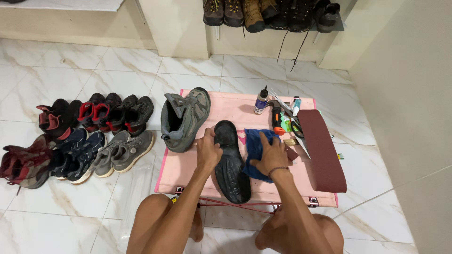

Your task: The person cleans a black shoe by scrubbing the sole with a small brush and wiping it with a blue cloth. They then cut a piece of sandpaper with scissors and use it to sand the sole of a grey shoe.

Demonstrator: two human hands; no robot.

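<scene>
Our left hand (208,150) grips the black sole (230,162) (tread up) on the pink table (188,164). Our right hand (272,155) lies open on the blue cloth (254,141).

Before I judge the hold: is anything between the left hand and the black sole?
Nothing visible. The left hand rests directly on the black sole; the grey boot stands beside it, and the right hand presses the blue cloth.

At the far edge of your pink table (235,110) stands a small dark bottle (260,101) with a pale label and a pointed black nozzle. Just right of it lies a slim white tube (296,105) with a blue cap.
</scene>
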